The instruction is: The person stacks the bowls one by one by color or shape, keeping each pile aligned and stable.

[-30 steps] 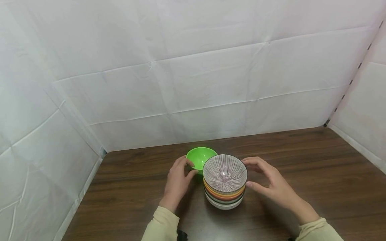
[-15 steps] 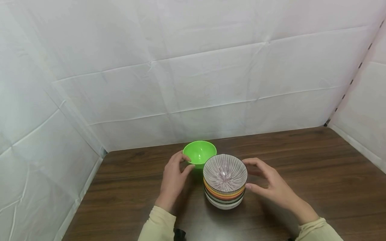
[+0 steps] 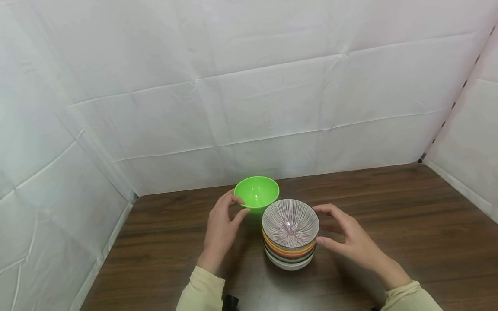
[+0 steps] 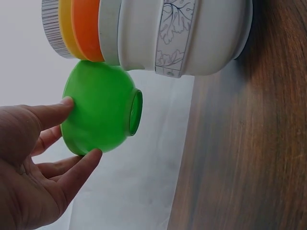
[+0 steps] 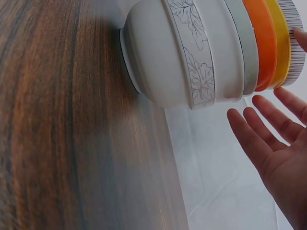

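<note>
A bright green bowl (image 3: 256, 193) is up off the table, just behind a tall stack of nested bowls (image 3: 290, 248). My left hand (image 3: 222, 224) holds it by its near-left side, the thumb (image 4: 50, 114) on the outer wall and fingers around the rim. In the left wrist view its foot ring shows, and its wall overlaps the stack's orange bowl (image 4: 87, 31). A bowl with thin dark stripes (image 3: 289, 222) tops the stack, above a yellow bowl (image 5: 279, 43). My right hand (image 3: 355, 239) rests its thumb and index fingertip near the stack's upper rims, other fingers spread and fairly straight.
Lower in the stack are a grey-green bowl (image 5: 243, 45) and white bowls, one with a leaf-pattern band (image 5: 199, 72). The dark wood table (image 3: 163, 242) ends at a white sheet wall (image 3: 186, 121) behind, with more sheeting at both sides.
My left hand has moved the green bowl up and slightly to the left, away from the striped top bowl. The right hand and the stack have stayed nearly still.
</note>
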`<act>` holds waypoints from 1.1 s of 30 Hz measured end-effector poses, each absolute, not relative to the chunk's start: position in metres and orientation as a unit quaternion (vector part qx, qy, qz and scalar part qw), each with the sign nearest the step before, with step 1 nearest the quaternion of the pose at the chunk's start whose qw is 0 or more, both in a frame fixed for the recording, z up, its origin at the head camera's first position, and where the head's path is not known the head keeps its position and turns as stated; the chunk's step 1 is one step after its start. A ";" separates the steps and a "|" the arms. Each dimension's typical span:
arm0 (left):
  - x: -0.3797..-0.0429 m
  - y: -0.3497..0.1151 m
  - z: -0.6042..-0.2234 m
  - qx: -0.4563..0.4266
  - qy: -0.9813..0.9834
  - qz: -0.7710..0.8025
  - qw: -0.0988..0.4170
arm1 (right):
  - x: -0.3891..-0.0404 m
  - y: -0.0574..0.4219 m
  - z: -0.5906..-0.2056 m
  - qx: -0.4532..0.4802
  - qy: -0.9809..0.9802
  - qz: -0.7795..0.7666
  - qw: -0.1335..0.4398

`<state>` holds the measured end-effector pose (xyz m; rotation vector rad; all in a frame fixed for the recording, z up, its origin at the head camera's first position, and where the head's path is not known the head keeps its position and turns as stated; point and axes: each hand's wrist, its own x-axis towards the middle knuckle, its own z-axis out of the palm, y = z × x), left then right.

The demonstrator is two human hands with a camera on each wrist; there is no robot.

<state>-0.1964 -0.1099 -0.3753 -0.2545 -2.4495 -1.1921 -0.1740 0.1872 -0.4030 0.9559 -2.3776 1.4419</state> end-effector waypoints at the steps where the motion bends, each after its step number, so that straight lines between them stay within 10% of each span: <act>1: -0.196 -0.110 -0.375 -0.092 -0.876 -0.429 0.202 | -0.174 0.187 -0.403 0.322 -0.805 0.488 0.100; 33: -0.187 -0.114 -0.356 -0.120 -0.836 -0.483 0.231 | -0.173 0.186 -0.406 0.317 -0.801 0.499 0.092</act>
